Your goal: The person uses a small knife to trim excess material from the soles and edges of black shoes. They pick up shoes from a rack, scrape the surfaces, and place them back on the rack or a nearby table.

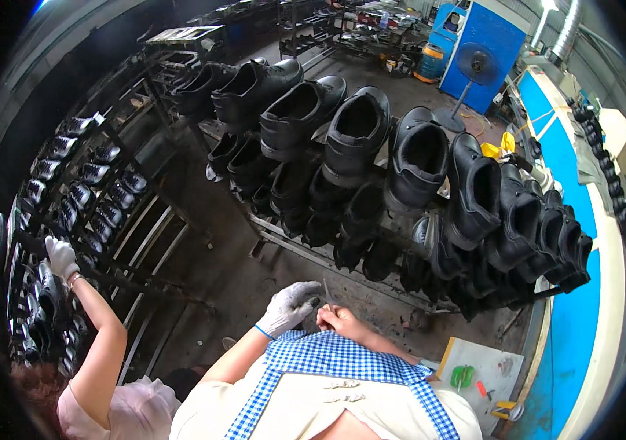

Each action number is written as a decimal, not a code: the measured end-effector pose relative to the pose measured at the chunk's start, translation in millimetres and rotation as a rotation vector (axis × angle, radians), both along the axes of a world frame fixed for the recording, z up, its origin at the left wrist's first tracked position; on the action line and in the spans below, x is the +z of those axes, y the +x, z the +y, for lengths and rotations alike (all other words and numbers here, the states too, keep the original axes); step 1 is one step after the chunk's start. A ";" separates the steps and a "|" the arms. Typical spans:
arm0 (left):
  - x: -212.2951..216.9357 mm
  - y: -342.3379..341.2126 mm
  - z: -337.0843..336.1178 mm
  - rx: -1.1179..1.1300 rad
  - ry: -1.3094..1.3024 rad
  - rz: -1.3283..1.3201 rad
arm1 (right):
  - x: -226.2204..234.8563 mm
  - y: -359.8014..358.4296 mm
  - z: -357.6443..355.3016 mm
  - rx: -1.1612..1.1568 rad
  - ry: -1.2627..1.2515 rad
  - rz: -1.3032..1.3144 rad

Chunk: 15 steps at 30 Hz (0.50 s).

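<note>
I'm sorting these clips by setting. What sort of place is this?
Most likely a shoe factory floor: black boots fill a metal rack, another rack of shoes stands at left where a co-worker's gloved hand reaches, and a blue workbench runs along the right.

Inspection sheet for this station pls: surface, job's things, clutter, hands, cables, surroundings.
surface: small white board at lower right, stained.
job's things: thin pointed tool held upright between both hands; rack of black boots in front.
clutter: green clip, small red piece and yellow item on the board.
hands: left hand gloved, right hand bare, both closed at the tool.
cables: yellow cable on the floor by the fan.
surroundings: co-worker's gloved hand on a second shoe rack; blue cabinet.
</note>
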<state>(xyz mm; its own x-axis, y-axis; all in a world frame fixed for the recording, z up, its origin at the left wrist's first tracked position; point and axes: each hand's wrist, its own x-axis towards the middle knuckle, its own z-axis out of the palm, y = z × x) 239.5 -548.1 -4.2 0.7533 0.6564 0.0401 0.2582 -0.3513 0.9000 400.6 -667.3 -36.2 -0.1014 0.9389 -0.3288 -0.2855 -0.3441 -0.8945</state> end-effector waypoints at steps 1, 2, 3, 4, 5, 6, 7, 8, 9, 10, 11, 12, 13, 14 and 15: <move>1.5 3.4 -3.1 -0.028 -0.039 -0.034 | -1.8 -0.1 0.2 -0.001 0.024 0.023; 1.7 6.0 -5.8 -0.056 -0.079 -0.068 | -2.2 0.8 -0.2 -0.002 0.003 0.022; -2.7 5.6 -7.5 -0.087 -0.157 -0.019 | -0.5 -0.1 -1.0 -0.001 -0.020 0.023; -2.2 7.8 -10.1 -0.102 -0.138 -0.019 | 1.3 -0.7 -1.6 0.000 -0.043 0.025; -8.2 8.4 -11.1 -0.112 -0.142 -0.019 | 2.8 -1.2 -1.9 -0.023 -0.058 0.053; -10.4 9.5 -12.2 -0.123 -0.149 -0.016 | 0.5 -1.1 -3.3 -0.029 -0.058 0.037; -11.5 10.0 -12.5 -0.130 -0.138 -0.017 | -3.4 -0.4 -4.6 -0.036 -0.059 0.021; -11.5 10.7 -12.6 -0.137 -0.128 -0.018 | -5.7 -0.1 -6.4 -0.043 -0.060 0.006; -8.5 11.4 -13.7 -0.144 -0.119 -0.018 | -3.2 -0.4 -8.7 -0.044 -0.072 -0.019; -4.5 12.4 -14.3 -0.159 -0.134 -0.009 | 2.1 0.2 -9.6 -0.044 -0.084 -0.043; 1.0 14.1 -14.0 -0.176 -0.150 0.002 | 5.5 1.4 -10.3 -0.046 -0.097 -0.068; 4.7 15.5 -13.9 -0.190 -0.164 0.012 | 4.4 2.8 -12.1 -0.046 -0.091 -0.069; 2.5 18.7 -12.2 -0.216 -0.171 0.019 | 0.6 5.5 -14.1 -0.047 -0.085 -0.071; 3.7 22.9 -10.7 -0.235 -0.182 0.031 | -3.9 8.8 -15.4 -0.051 -0.080 -0.072; -9.0 25.8 -11.0 -0.241 -0.269 -0.034 | -10.4 10.8 -17.5 -0.074 -0.038 -0.048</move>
